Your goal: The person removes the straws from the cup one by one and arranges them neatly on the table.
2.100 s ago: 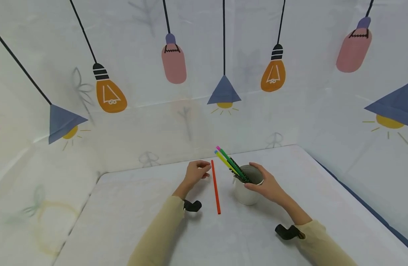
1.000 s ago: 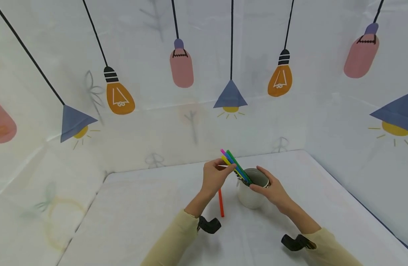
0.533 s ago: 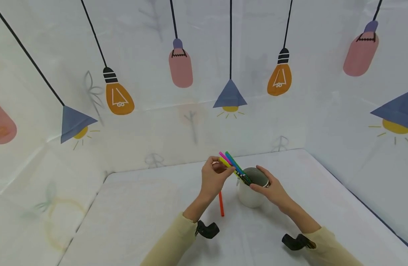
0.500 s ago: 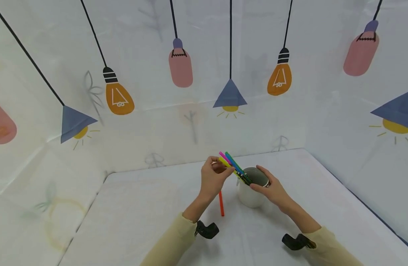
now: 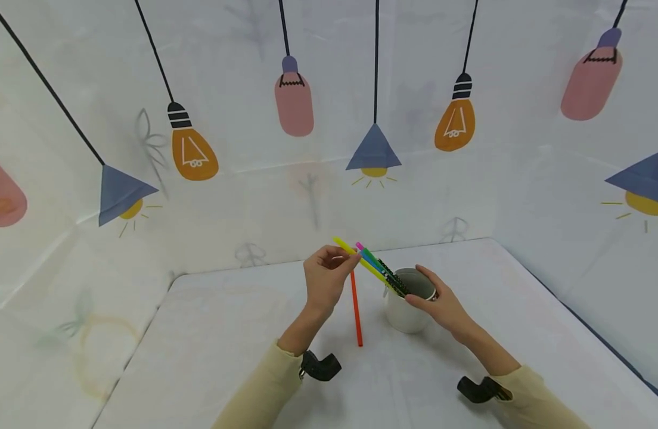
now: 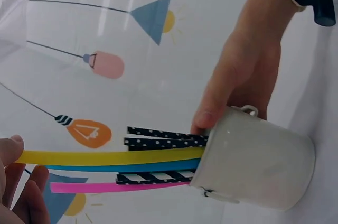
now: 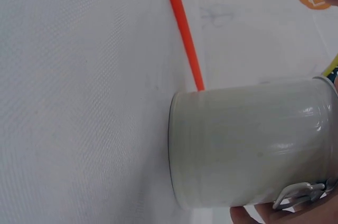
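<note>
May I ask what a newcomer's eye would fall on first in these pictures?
Probably the yellow straw, pinched near its top by the left hand and slanting into the pale pot that the right hand grips at its rim. Next might come the red straw left of the pot, then the orange bulbs printed on the backdrop.

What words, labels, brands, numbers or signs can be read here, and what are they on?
None: no readable text shows in any view.
The pale bucket shows a plain wall.
The yellow straw and red straw look plain; the dotted straws and striped straw show patterns only.
The lamp drawings are pictures, not lettering.
</note>
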`<state>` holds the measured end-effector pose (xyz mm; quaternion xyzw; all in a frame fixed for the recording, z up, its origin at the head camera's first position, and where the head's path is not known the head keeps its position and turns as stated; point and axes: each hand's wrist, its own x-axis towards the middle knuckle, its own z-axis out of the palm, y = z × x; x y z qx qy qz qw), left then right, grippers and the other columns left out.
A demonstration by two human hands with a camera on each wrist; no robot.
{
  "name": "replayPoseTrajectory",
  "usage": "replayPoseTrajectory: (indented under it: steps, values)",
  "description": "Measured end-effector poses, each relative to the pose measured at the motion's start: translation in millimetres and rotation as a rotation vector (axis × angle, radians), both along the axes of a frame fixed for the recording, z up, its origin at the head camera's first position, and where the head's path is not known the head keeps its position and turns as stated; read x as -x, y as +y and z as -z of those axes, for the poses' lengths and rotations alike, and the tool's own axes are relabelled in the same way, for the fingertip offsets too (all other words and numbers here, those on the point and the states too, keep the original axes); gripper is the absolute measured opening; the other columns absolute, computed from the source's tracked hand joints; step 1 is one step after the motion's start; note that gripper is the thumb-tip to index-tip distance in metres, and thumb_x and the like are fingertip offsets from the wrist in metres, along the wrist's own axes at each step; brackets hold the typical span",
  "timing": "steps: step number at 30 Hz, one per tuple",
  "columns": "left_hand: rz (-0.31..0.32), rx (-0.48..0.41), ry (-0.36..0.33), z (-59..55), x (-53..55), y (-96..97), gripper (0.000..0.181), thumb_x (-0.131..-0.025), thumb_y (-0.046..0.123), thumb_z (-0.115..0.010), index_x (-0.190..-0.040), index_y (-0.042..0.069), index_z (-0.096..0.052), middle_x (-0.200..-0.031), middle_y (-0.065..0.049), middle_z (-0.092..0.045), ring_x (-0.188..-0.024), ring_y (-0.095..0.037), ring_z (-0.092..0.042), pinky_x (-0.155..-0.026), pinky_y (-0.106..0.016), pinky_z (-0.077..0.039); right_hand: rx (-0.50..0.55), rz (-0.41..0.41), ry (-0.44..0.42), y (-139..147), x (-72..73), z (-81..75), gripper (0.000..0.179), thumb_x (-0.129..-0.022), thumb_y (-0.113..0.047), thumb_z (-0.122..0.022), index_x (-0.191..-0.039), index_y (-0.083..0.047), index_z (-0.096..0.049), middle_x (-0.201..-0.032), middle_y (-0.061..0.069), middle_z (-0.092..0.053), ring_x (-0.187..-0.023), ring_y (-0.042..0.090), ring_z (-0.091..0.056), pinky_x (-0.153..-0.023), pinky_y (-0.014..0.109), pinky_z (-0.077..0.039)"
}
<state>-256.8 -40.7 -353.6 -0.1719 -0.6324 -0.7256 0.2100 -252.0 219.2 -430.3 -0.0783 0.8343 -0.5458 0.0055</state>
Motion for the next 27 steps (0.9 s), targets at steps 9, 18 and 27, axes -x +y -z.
replayPoseTrajectory:
  steps: [9,18,27]
  values:
    - [0.064,-0.114,0.048,-28.6,-3.4,-22.2,0.013,-0.082,0.000,-0.076,-0.088,-0.002,-0.064,-0.098,-0.019,-0.071,-0.080,-0.028,-0.069,-0.079,-0.036,-0.056,-0.016,-0.006,-0.013,-1,0.2,-3.7,0.081,-0.090,-0.030,-0.071,-0.154,-0.015,-0.023,-0.153,0.019,-0.027,-0.122,0.036,-0.036,-0.079,0.040,-0.043]
    - [0.062,-0.123,0.082,-65.5,-6.1,-51.5,0.014,-0.082,-0.007,-0.073,-0.093,0.001,-0.067,-0.096,-0.013,-0.071,-0.078,-0.023,-0.069,-0.080,-0.034,-0.055,-0.021,-0.012,-0.001,-1,-0.1,-2.2,0.081,-0.091,-0.032,-0.070,-0.155,-0.016,-0.022,-0.154,0.018,-0.025,-0.129,0.038,-0.034,-0.087,0.048,-0.045]
    - [0.078,0.023,0.116,-79.0,11.1,-76.3,0.017,-0.083,-0.003,-0.074,-0.099,-0.006,-0.069,-0.091,-0.008,-0.072,-0.072,-0.026,-0.068,-0.066,-0.027,-0.054,-0.026,-0.027,0.037,4,3.8,3.6,0.080,-0.090,-0.033,-0.070,-0.154,-0.019,-0.024,-0.153,0.017,-0.027,-0.125,0.036,-0.038,-0.081,0.042,-0.045]
